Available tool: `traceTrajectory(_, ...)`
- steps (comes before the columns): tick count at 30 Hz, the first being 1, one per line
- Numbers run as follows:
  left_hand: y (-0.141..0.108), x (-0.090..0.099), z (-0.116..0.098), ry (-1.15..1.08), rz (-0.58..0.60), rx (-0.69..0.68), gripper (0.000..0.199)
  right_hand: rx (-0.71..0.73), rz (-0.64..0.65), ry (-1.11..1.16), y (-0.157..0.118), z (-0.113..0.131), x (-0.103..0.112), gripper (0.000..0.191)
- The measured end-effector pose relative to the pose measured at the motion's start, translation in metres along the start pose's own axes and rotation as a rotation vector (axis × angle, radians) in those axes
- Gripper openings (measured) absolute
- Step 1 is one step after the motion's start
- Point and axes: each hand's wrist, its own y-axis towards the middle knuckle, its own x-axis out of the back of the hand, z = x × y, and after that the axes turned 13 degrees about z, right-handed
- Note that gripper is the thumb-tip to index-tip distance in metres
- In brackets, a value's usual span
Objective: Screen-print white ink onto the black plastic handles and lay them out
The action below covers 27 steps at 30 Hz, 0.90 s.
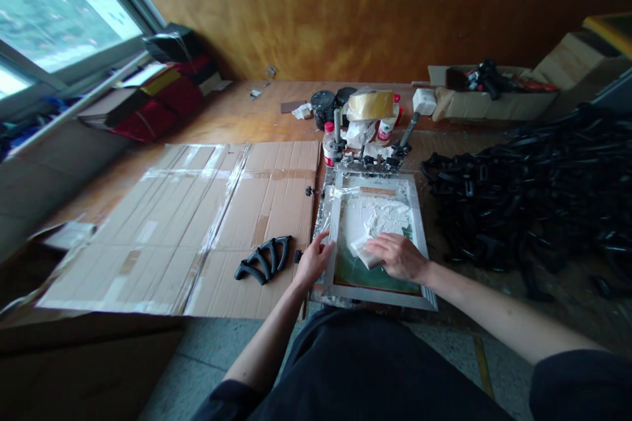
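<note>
A screen-printing frame point(427, 273) with a metal rim lies in front of me, its green mesh partly covered in thick white ink point(385, 217). My right hand point(399, 256) is closed around a pale, white-smeared squeegee point(368, 254) pressed on the mesh; its far side is hidden by the fingers. At the frame's left rim is my left hand point(315, 262), its thumb and fingers apart and nothing visible in it. Several curved black plastic parts point(266, 259) lie in a row on the flattened cardboard point(162, 237), left of that hand.
Clamps point(338, 135) rise behind the frame. Beyond them stand a black tub point(323, 110), red-capped bottles point(328, 145) and a yellow roll point(370, 105). A large heap of black parts point(498, 197) fills the right side, with an open carton point(513, 105) behind it.
</note>
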Motion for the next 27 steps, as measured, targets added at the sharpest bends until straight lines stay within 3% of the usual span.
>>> traceTrajectory(3, -0.002, 0.003, -0.004, -0.035, 0.034, -0.01, 0.056, -0.15, -0.049, 0.088, 0.021, -0.009, 0.022, 0.019)
traceTrajectory(8, -0.016, 0.017, -0.034, -0.186, 0.112, -0.089, 0.071, -0.413, -0.217, 0.134, 0.066, -0.047, 0.076, 0.055)
traceTrajectory(12, -0.028, 0.03, -0.082, -0.335, 0.083, -0.197, 0.062, -0.572, -0.429, 0.253, 0.035, -0.107, 0.105, 0.049)
traceTrajectory(14, -0.026, 0.035, -0.11, -0.406, 0.043, -0.294, 0.062, -0.736, -0.519, 0.277, 0.007, -0.133, 0.101, 0.04)
traceTrajectory(16, -0.018, 0.038, -0.136, -0.452, -0.02, -0.435, 0.058, -0.824, -0.489, 0.274, -0.015, -0.141, 0.081, 0.04)
traceTrajectory(19, -0.003, 0.039, -0.165, -0.472, -0.061, -0.574, 0.052, -0.738, -0.333, 0.302, -0.022, -0.116, 0.03, 0.033)
traceTrajectory(22, 0.003, 0.028, -0.164, -0.528, -0.106, -0.562, 0.053, -0.555, -0.115, 0.202, -0.006, -0.069, -0.015, 0.022)
traceTrajectory(24, -0.001, 0.01, -0.143, -0.591, -0.093, -0.443, 0.058, -0.545, 0.031, 0.1, 0.007, -0.043, -0.028, 0.019)
traceTrajectory(27, -0.014, -0.029, -0.093, -0.66, 0.222, -0.011, 0.063, -0.652, 0.113, 0.106, 0.02, -0.011, -0.025, 0.014)
